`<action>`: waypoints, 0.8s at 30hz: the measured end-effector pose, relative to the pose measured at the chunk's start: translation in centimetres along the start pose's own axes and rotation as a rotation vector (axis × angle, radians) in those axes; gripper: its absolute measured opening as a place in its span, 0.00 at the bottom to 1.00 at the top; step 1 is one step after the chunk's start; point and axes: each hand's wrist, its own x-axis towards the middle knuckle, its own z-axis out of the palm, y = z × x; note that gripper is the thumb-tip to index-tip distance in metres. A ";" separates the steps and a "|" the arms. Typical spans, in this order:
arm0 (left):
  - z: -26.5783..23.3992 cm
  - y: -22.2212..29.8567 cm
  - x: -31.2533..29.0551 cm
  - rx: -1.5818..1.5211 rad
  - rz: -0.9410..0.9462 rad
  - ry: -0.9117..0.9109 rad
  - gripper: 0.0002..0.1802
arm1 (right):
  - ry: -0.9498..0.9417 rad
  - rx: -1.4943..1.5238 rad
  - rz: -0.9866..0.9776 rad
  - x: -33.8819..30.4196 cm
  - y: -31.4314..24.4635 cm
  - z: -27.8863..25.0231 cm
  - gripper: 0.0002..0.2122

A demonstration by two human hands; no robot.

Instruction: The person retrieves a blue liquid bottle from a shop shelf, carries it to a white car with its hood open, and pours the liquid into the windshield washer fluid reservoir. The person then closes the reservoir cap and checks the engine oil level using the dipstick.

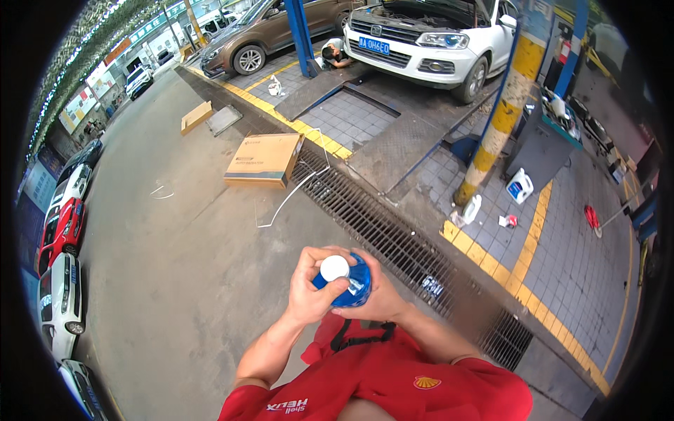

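A blue bottle with a round white cap is held upright in front of my chest, seen from above. My left hand closes around the cap, thumb on the near side and fingers curled over the far side. On the bottle's right, my right hand wraps its body. The lower part of the bottle is hidden beneath the hands.
A drain grate crosses the floor ahead. Past it stand a striped pillar, white jugs and a white car with its hood raised. A cardboard box lies ahead left. A person crouches between cars.
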 end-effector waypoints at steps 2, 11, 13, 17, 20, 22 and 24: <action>-2.5 -1.8 5.4 -0.023 0.184 -0.108 0.24 | -0.043 -0.004 -0.043 5.9 2.1 -1.0 0.59; -13.5 -9.2 30.0 0.008 0.080 -0.039 0.26 | 0.013 -0.056 -0.009 30.6 13.9 -4.0 0.60; -15.4 -10.2 36.2 -0.016 0.046 -0.080 0.27 | 0.072 -0.138 -0.033 35.8 15.5 -5.3 0.60; -18.2 -11.4 47.7 0.097 -0.042 -0.212 0.29 | 0.221 -0.043 0.002 44.8 18.4 -8.1 0.60; -21.2 -13.3 56.2 0.257 0.103 -0.451 0.30 | 0.275 -0.013 -0.077 51.0 21.8 -10.2 0.59; -23.5 -15.1 62.0 0.219 0.075 -0.540 0.29 | 0.291 0.011 -0.020 55.3 24.5 -11.8 0.59; -25.7 -16.9 67.5 0.198 0.049 -0.610 0.29 | 0.294 -0.012 0.013 59.9 27.2 -13.4 0.59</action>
